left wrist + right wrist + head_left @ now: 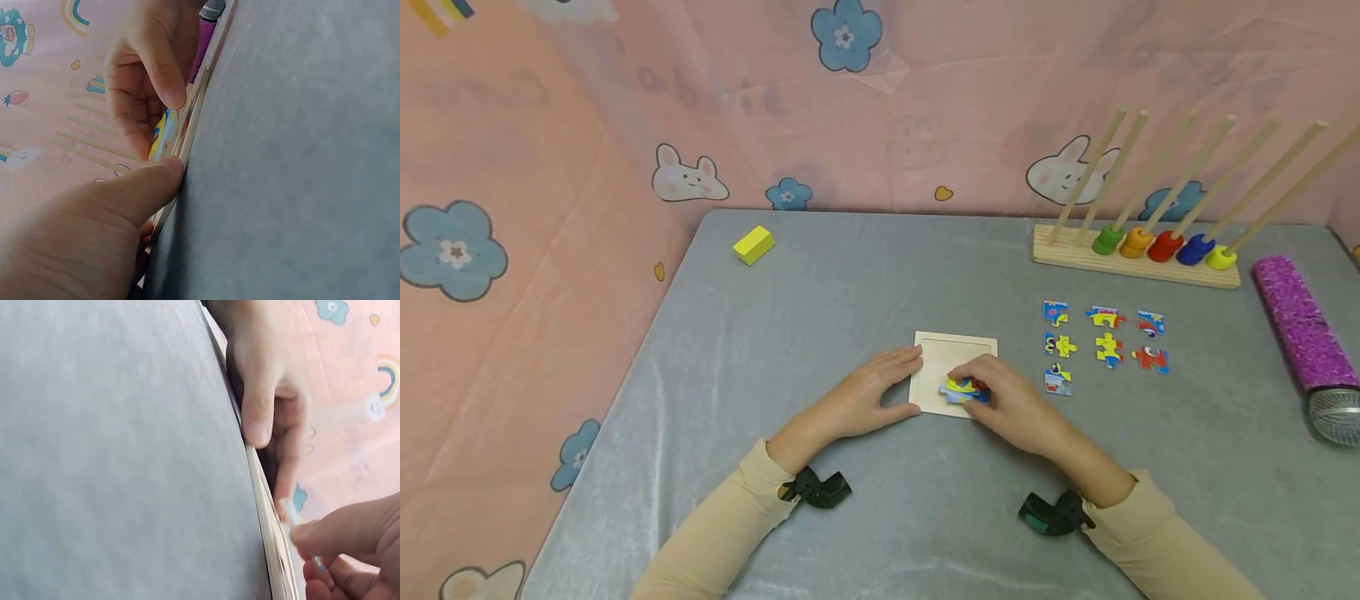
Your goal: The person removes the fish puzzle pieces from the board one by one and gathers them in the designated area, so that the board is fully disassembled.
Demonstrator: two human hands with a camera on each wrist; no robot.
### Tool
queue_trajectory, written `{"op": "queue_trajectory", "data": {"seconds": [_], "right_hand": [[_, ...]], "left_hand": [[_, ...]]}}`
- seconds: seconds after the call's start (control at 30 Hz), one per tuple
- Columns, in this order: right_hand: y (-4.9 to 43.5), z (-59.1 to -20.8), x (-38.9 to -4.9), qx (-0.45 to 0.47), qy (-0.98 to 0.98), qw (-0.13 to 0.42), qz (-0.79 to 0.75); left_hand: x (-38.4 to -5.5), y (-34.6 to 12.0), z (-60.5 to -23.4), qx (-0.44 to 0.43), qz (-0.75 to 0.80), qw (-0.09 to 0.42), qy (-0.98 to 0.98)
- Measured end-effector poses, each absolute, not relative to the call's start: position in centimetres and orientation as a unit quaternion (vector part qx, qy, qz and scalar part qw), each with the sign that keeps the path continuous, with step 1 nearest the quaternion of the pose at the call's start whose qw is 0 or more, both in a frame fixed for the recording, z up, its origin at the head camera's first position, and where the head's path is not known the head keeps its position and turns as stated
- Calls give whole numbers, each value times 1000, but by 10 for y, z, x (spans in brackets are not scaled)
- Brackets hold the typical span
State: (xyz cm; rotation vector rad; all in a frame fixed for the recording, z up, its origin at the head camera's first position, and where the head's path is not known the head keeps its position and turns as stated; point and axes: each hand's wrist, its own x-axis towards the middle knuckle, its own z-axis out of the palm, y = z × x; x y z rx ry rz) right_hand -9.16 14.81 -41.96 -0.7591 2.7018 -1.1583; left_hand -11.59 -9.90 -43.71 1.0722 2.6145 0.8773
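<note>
A square wooden puzzle tray (936, 350) lies on the grey table. My left hand (872, 393) rests at its left edge, with the fingers and thumb nearly straight and touching the rim. Over the tray's lower right part, my right hand (1011, 402) pinches a yellow and light-blue jigsaw piece (957, 392) between thumb and fingers. In the left wrist view this jigsaw piece (164, 134) is tilted above the tray. Red and dark-blue colour shows beside it, partly hidden by the right hand. In the right wrist view, the left thumb (257, 419) touches the tray's rim.
Several loose jigsaw pieces (1108, 350) lie right of the tray. Behind them stands a wooden peg rack (1135, 265) with coloured beads. A purple microphone (1303, 325) lies at the far right, a yellow block (754, 245) at the back left.
</note>
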Motion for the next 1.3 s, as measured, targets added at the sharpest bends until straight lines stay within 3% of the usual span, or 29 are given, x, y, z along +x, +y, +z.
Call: {"op": "queue_trajectory", "data": {"seconds": [0.4,0.9,1.3], "right_hand": [[185,-414,-95,-239,894,40,-376],[270,-416,-81,-199,917,-24,-344],[305,-424,-76,-162,932,-28,-323]], "left_hand": [[-115,-100,-439,363,288,93,881],[-115,-99,-439,362,289,90,882],[-116,-99,-438,363,289,90,881]]}}
